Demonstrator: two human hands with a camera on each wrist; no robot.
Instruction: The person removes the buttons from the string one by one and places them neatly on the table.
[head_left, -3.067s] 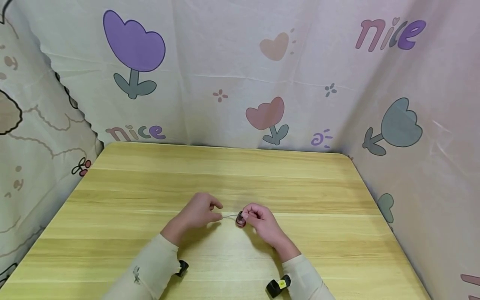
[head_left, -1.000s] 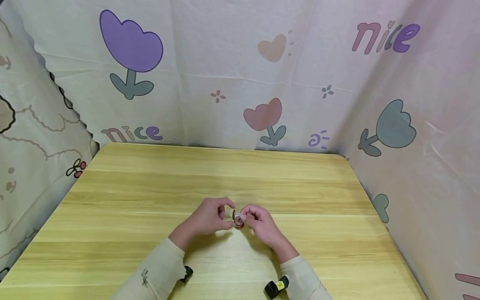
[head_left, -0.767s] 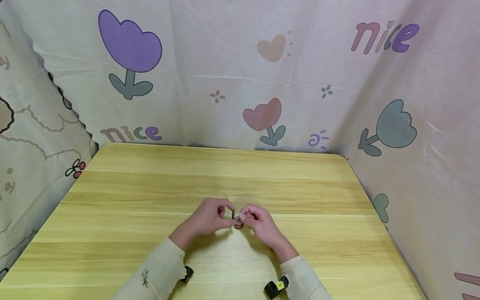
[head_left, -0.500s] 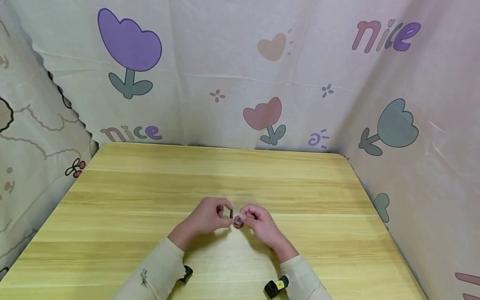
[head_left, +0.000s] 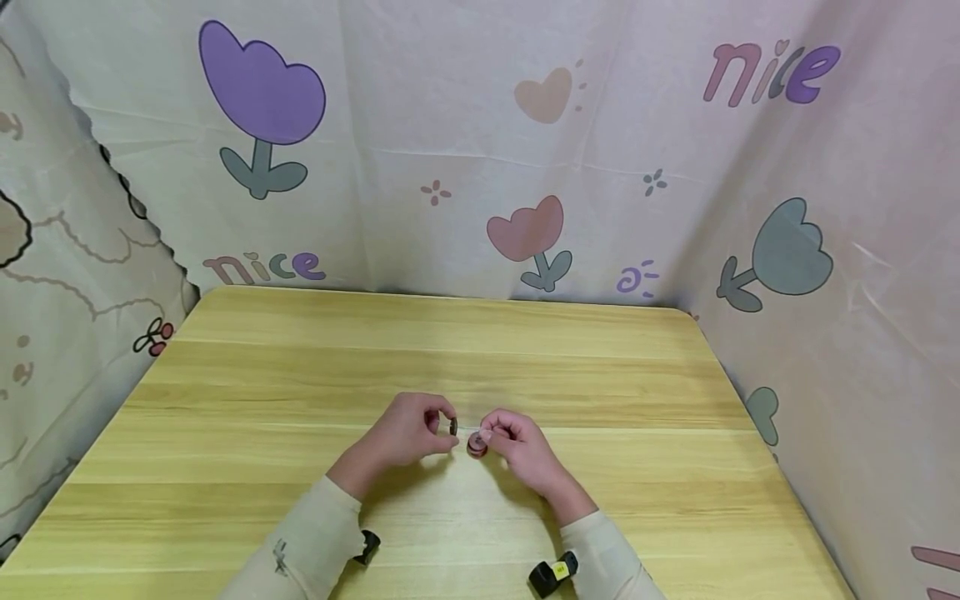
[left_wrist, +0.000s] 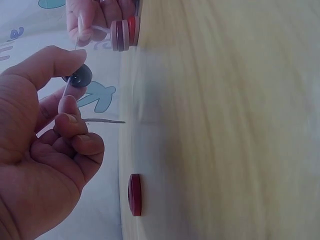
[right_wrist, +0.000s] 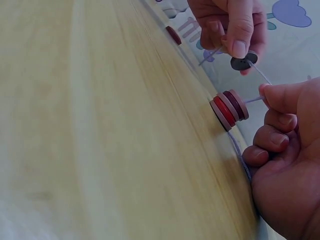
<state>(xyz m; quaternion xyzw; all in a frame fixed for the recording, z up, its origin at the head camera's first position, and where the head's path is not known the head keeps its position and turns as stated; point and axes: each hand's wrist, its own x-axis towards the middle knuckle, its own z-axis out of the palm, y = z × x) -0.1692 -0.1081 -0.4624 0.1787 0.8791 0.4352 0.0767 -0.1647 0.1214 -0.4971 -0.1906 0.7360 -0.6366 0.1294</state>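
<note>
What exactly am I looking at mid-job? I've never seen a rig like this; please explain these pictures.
There is no machine here, just a person's bare hands. The head view looks forward and down at the left hand, the right hand and the table. The other two views come from each wrist, so they look tilted and closer.

The left hand holds a dark button with a pale cord through it. The right hand pinches that cord beside a stack of reddish discs, apparently threaded on it and resting on the table. A separate dark red disc lies on the table too.
</note>
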